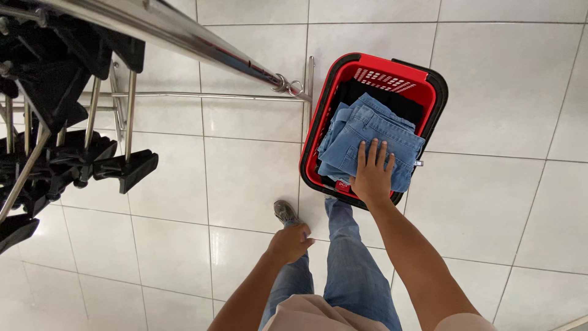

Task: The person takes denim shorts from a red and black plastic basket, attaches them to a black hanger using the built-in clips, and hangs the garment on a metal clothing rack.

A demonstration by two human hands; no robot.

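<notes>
White tiled floor [490, 214] filled the view. One steel clothes rack [202, 43] crossed the upper left, with several black hangers [122, 168] clustered on it, exact count unclear. One red basket [318, 132] with a black rim stood on the floor, just beside the rack's foot. Inside it lay one folded pair of light blue jeans [361, 132] on top of dark clothing [392, 101]. Right hand [372, 171] rested flat on the jeans, fingers spread wide, not gripping. Left hand [291, 242] hung curled near the person's knee, holding nothing visible. One grey shoe [285, 211] showed below, just beside the basket.
</notes>
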